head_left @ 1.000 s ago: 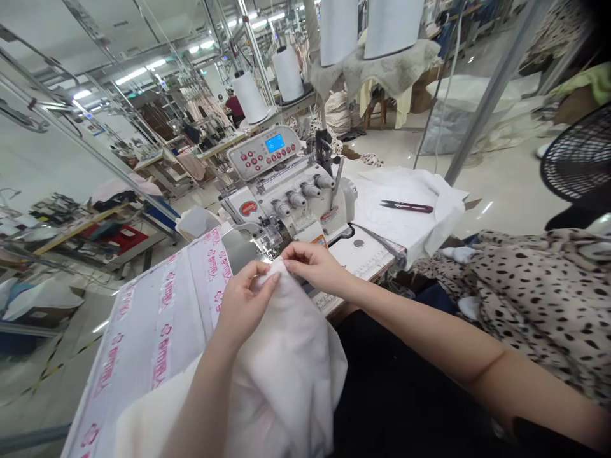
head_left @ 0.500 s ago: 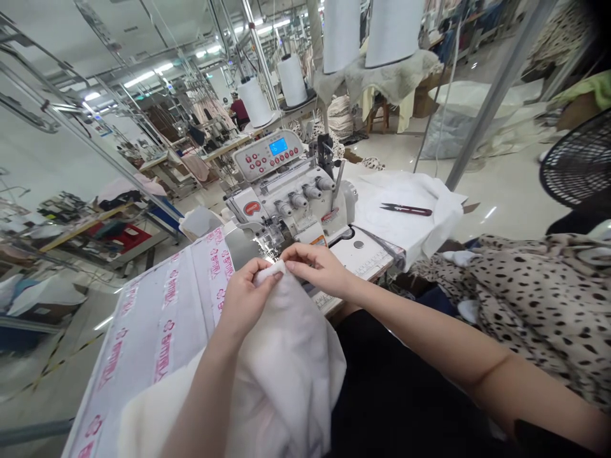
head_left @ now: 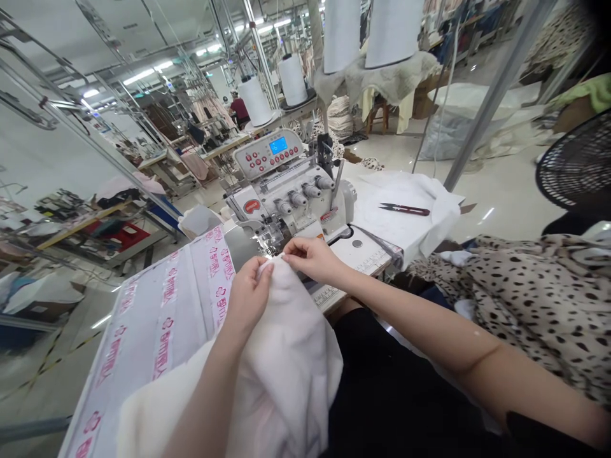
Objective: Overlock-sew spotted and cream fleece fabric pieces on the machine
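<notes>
White soft fabric (head_left: 291, 337) hangs from both hands and drapes over the table's front edge and toward my lap. My left hand (head_left: 249, 292) pinches its upper edge, thumb on top. Close beside it, my right hand (head_left: 312, 259) is closed with fingertips on the same edge, at the right corner. The edge lies right in front of the needle area of a white overlock sewing machine (head_left: 291, 197), whose blue display is lit. Whether the fabric is under the presser foot is hidden by the fingers.
Thread snips (head_left: 403, 209) lie on white cloth (head_left: 382, 184) right of the machine. A table cover with pink print (head_left: 186, 305) spreads at left. Spotted fabric (head_left: 539, 305) is heaped at right, below a black fan (head_left: 577, 162). Thread cones (head_left: 292, 79) stand behind the machine.
Both hands have shifted slightly up toward the machine with the fabric edge. The left fingers, earlier spread along a folded edge, are now drawn closer together in a pinch.
</notes>
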